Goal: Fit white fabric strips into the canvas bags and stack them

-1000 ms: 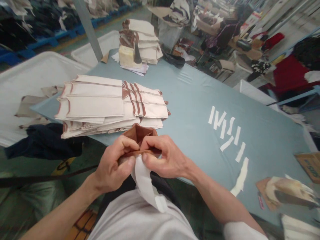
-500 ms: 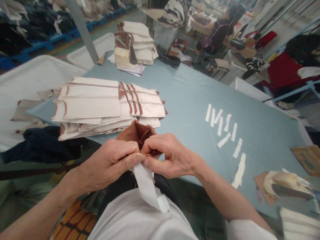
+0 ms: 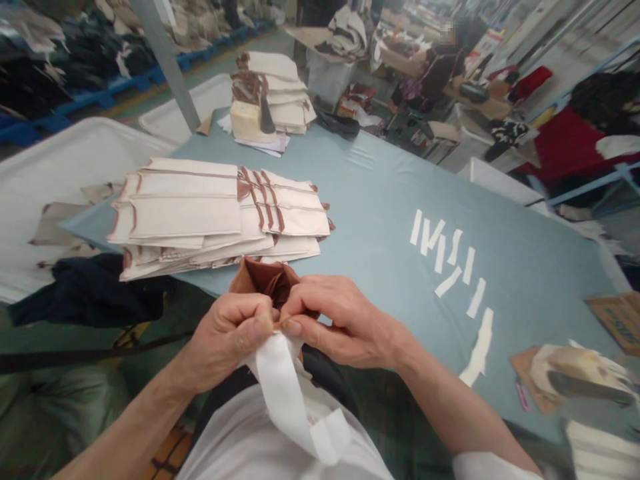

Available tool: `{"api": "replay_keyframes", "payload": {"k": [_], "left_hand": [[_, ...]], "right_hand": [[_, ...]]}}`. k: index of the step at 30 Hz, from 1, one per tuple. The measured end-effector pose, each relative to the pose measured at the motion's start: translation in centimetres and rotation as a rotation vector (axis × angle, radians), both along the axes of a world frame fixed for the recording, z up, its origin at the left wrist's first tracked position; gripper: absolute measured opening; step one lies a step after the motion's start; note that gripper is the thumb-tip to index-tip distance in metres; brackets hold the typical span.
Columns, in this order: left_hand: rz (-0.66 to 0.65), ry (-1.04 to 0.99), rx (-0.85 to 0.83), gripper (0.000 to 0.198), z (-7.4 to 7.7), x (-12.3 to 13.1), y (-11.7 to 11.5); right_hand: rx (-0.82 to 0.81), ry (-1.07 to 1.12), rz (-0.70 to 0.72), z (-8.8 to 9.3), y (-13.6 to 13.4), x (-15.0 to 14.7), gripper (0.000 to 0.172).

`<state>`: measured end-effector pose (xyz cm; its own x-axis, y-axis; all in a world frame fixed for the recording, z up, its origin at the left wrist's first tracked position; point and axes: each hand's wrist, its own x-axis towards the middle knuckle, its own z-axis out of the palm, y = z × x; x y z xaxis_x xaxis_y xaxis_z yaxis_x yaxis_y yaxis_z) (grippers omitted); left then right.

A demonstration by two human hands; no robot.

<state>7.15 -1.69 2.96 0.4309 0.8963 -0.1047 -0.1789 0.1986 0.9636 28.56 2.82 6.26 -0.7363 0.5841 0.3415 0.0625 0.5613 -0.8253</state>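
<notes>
Close to my body, my left hand (image 3: pixel 231 337) and my right hand (image 3: pixel 345 321) pinch the near edge of a brown fabric piece (image 3: pixel 257 275) between thumbs and fingertips. The fabric gapes like a pouch, with folds inside. From just under the fingertips a white strip (image 3: pixel 283 387) hangs down in front of my shirt, its lower end curled. Whether the strip is joined to the brown edge is hidden by my fingers. Past the brown piece lies a pile of cream fabric panels with brown trim (image 3: pixel 195 213).
Several short white strips (image 3: pixel 440 250) lie on the blue-green table (image 3: pixel 360 193). At the back stands another cream stack (image 3: pixel 285 87) beside a yellowish block (image 3: pixel 250 120). A cardboard box (image 3: pixel 615 320) is at the right edge. A co-worker (image 3: pixel 435 73) is in the far background.
Both hands have come slightly toward me and to the left with the brown piece, whose opening shows wider. The white strip hangs lower and more of its length shows.
</notes>
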Motion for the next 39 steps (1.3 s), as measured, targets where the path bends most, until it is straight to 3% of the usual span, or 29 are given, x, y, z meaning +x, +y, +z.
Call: {"api": "replay_keyframes", "payload": {"k": [4, 8, 12, 16, 18, 21, 24, 27, 30, 33, 39], "left_hand": [[-0.159, 0.176, 0.161, 0.063, 1.6, -1.1, 0.6], [-0.22, 0.313, 0.379, 0.043, 3.2, -1.4, -0.7], [-0.071, 0.37, 0.569, 0.041, 3.4, -1.6, -3.1], [0.061, 0.373, 0.541, 0.05, 3.1, -2.9, -3.9], [0.147, 0.456, 0.53, 0.047, 3.0, -3.6, -3.6], [0.239, 0.654, 0.568, 0.033, 3.1, -4.4, -1.9], [0.199, 0.746, 0.679, 0.027, 3.7, -4.3, 0.9], [0.1, 0.717, 0.932, 0.03, 5.1, -3.2, 3.3], [0.037, 0.67, 1.062, 0.026, 6.7, -1.5, 4.4], [0.056, 0.657, 1.037, 0.019, 7.7, -0.1, 4.6], [0.016, 0.615, 0.904, 0.014, 7.5, 0.6, 4.9]], "right_hand": [[0.156, -0.039, 0.008, 1.1, -0.2, 0.1, 0.023], [0.119, -0.02, 0.063, 0.5, 0.3, 0.2, 0.036], [0.077, 0.025, 0.042, -2.7, 0.8, 0.8, 0.05], [0.152, -0.021, -0.06, -4.7, 0.4, 1.6, 0.032], [0.232, -0.066, -0.099, -3.8, 0.4, 2.3, 0.018], [0.346, -0.119, -0.15, 0.1, 1.0, 3.6, 0.01], [0.404, -0.172, -0.125, 4.6, 2.2, 4.5, 0.013], [0.462, -0.275, -0.079, 7.4, 3.3, 4.5, 0.014], [0.408, -0.289, -0.062, 8.0, 4.1, 4.1, 0.015], [0.285, -0.257, -0.065, 7.3, 4.4, 3.7, 0.015], [0.185, -0.203, -0.053, 5.4, 3.5, 3.1, 0.019]]}}
